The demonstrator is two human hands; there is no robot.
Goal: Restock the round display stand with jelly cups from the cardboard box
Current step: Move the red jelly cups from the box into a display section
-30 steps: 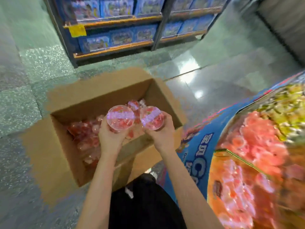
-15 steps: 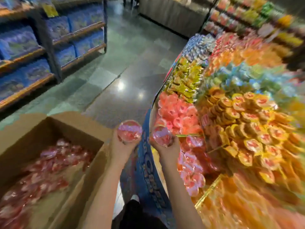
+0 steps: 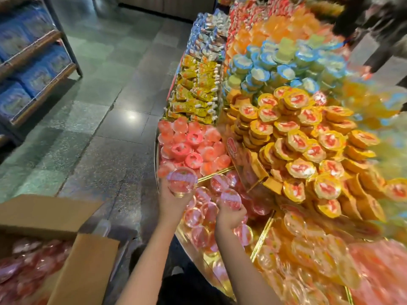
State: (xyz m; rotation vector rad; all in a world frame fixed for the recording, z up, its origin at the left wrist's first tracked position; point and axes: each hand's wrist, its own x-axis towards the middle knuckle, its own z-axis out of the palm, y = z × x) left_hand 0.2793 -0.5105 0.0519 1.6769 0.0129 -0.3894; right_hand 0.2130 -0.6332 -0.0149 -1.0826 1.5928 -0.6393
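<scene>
Head-camera view: each hand grasps one pink jelly cup, the right hand point(image 3: 230, 216) directly above the stand's pink-cup compartment point(image 3: 204, 219), the left hand point(image 3: 174, 198) at its near-left edge, the cardboard box point(image 3: 86, 260) behind-left.

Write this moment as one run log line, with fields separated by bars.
phase: placing | left hand: holds jelly cup | right hand: holds second jelly cup | over: pink-cup section of display stand | cardboard box: open, cups left
</scene>
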